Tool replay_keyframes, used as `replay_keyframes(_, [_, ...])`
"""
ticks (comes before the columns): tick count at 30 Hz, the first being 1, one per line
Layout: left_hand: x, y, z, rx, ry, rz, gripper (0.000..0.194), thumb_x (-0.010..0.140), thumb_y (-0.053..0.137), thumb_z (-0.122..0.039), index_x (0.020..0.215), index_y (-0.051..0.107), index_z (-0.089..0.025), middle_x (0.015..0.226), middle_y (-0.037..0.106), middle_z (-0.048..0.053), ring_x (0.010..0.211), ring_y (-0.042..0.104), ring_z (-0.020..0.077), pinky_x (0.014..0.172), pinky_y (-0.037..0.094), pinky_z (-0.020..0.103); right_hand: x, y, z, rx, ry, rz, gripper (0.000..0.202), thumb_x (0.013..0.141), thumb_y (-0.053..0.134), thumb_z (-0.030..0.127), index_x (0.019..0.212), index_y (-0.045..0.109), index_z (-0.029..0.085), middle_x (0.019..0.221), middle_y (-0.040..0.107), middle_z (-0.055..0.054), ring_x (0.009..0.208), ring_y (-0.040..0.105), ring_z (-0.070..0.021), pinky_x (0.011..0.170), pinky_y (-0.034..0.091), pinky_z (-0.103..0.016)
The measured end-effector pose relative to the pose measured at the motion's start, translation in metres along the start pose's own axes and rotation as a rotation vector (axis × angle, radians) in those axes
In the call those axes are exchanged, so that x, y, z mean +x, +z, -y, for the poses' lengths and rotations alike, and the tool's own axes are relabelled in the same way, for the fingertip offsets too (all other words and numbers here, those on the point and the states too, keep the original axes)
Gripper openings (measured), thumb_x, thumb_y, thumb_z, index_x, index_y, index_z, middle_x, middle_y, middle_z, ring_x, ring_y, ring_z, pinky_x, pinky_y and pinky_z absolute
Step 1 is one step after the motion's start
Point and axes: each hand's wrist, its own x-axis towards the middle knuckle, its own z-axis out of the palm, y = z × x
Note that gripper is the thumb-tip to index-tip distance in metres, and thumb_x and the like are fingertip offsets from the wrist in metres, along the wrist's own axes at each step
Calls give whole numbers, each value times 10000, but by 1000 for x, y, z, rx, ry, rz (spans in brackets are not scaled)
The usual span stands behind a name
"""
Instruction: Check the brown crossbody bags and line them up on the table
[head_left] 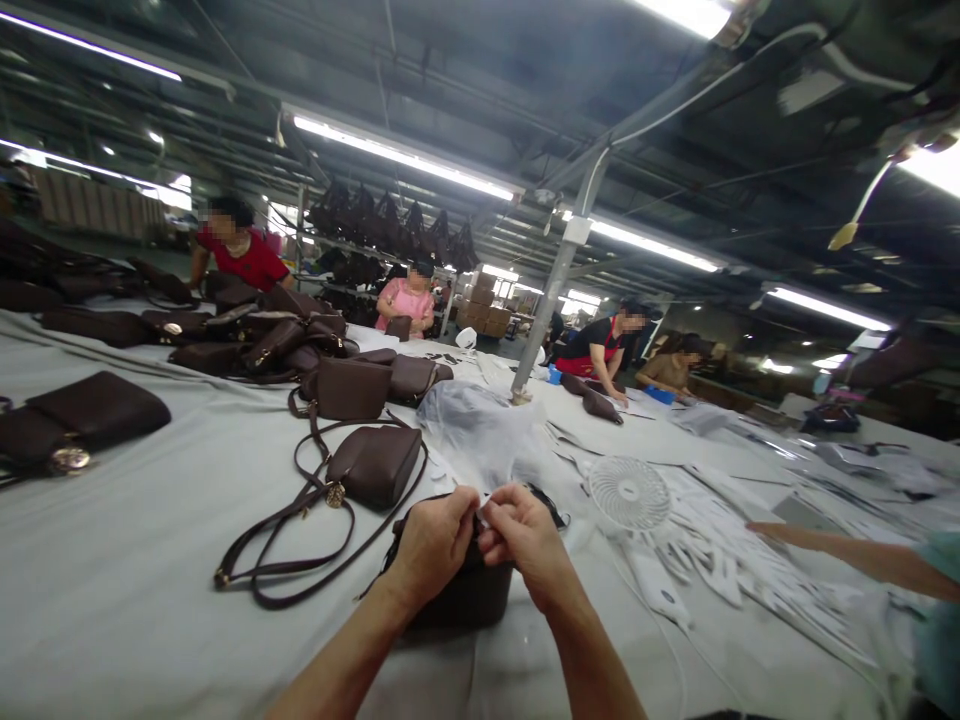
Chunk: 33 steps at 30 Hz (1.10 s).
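Directly in front of me a dark brown handbag (469, 600) stands on the pale-covered table, partly hidden by my hands and wrists. My left hand (431, 545) is closed above its top edge, thumb and fingers pinched together. Facing it, my right hand (529, 545) pinches too, its fingertips nearly touching the left ones. A small white piece (482, 503) shows between the fingertips; what it is exactly is too small to tell. Left of my hands lies another brown handbag (379, 465) with a long looped strap (289, 590) and a round gold-coloured charm (334, 495).
Brown bags are heaped at the left (277, 340). Beyond my hands sits clear plastic wrapping (480, 425) near a metal post (551, 300). A white fan (630, 492) and white strips (720, 550) lie right, where a co-worker's arm (840, 550) reaches in. Other people work across the table.
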Motion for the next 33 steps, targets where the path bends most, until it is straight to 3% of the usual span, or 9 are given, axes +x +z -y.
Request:
replay_keyframes(4, [3, -4, 4, -17, 18, 30, 204, 957, 339, -222, 871, 524, -218, 670, 617, 4, 582, 599, 151, 555, 365, 234, 5, -1, 6, 109, 78, 28, 421, 699, 722, 360, 1020, 517, 180, 637, 639, 31, 538, 677, -149, 485, 544, -223])
replay_keyframes(9, [9, -9, 8, -77, 15, 46, 215, 962, 342, -246, 878, 537, -213, 662, 600, 0, 571, 581, 143, 551, 360, 233, 19, -7, 21, -164, 67, 169, 361, 758, 629, 489, 920, 591, 169, 525, 585, 35, 425, 611, -143, 391, 463, -204])
replay_keyframes(12, [8, -12, 6, -126, -14, 51, 204, 959, 348, -243, 896, 538, -210, 666, 604, 4, 580, 584, 141, 547, 366, 229, 22, -8, 27, -496, -81, 246, 308, 786, 574, 486, 898, 610, 201, 421, 528, 58, 325, 475, -127, 351, 354, -204])
replay_keyframes(14, [7, -14, 5, -121, -33, 55, 191, 956, 363, -245, 897, 541, -210, 692, 623, 18, 611, 601, 149, 562, 380, 233, 22, -8, 27, -706, -280, 222, 222, 816, 534, 430, 802, 621, 227, 449, 540, 40, 387, 491, -138, 416, 349, -223])
replay_keyframes(17, [8, -20, 5, -91, -33, 64, 167, 944, 386, -232, 896, 544, -209, 699, 627, 31, 618, 598, 158, 556, 377, 240, 26, -4, 24, -1001, -621, 65, 218, 821, 487, 335, 653, 587, 238, 624, 604, -7, 515, 529, -146, 487, 309, -245])
replay_keyframes(19, [10, -28, 4, -89, 1, 102, 151, 930, 402, -214, 908, 550, -205, 691, 620, 29, 611, 583, 156, 552, 373, 237, 29, 0, 26, -1107, -725, -53, 235, 839, 446, 321, 664, 579, 239, 738, 624, -25, 551, 529, -149, 496, 282, -261])
replay_keyframes(23, [14, -46, 1, -118, 104, 256, 158, 918, 423, -218, 943, 578, -198, 726, 630, 17, 644, 585, 155, 601, 400, 227, 38, 5, 43, -998, -676, -118, 196, 854, 439, 313, 746, 572, 219, 694, 619, -27, 626, 566, -177, 600, 376, -284])
replay_keyframes(27, [25, -52, 6, -105, 160, 387, 325, 884, 559, -300, 1195, 541, -206, 927, 689, 39, 823, 645, 197, 721, 446, 248, 43, 11, 68, -911, -493, 74, 165, 857, 421, 196, 771, 562, 199, 624, 603, 17, 559, 545, -132, 605, 391, -248])
replay_keyframes(33, [38, -41, 15, -152, 220, 447, 296, 843, 555, -167, 1136, 582, -203, 1040, 692, 66, 977, 643, 219, 873, 452, 291, 40, 27, 92, -1090, -673, -75, 132, 847, 504, 145, 844, 632, 180, 722, 638, -16, 707, 576, -152, 655, 373, -240])
